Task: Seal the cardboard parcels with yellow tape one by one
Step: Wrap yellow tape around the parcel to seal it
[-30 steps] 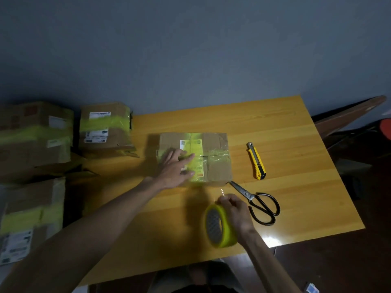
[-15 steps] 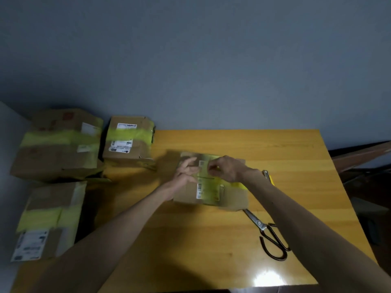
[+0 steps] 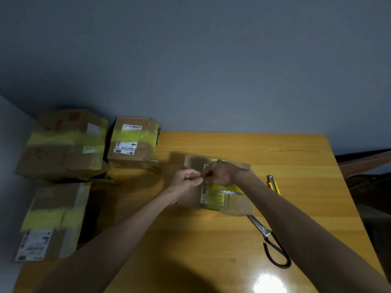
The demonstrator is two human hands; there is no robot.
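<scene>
While taped parcels (image 3: pixel 63 144) sit at far left, the left hand (image 3: pixel 186 179) and right hand (image 3: pixel 220 173) meet fingertip to fingertip, seemingly pinching a tape end (image 3: pixel 202 176) over the central parcel (image 3: pixel 232 206) on the tabletop (image 3: pixel 211 250), scissors (image 3: pixel 273 244) just beside it, rightward.

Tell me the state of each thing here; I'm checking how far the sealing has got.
Parcel: flat on table, yellow tape across its top.
Left hand: fingers curled, fingertips meeting the right's.
Right hand: curled, pinching over the parcel; what, unclear.
Boxes at left: banded with yellow tape.
Scissors: blades closed, lying flat.
Utility knife: half hidden; blade unclear.
</scene>
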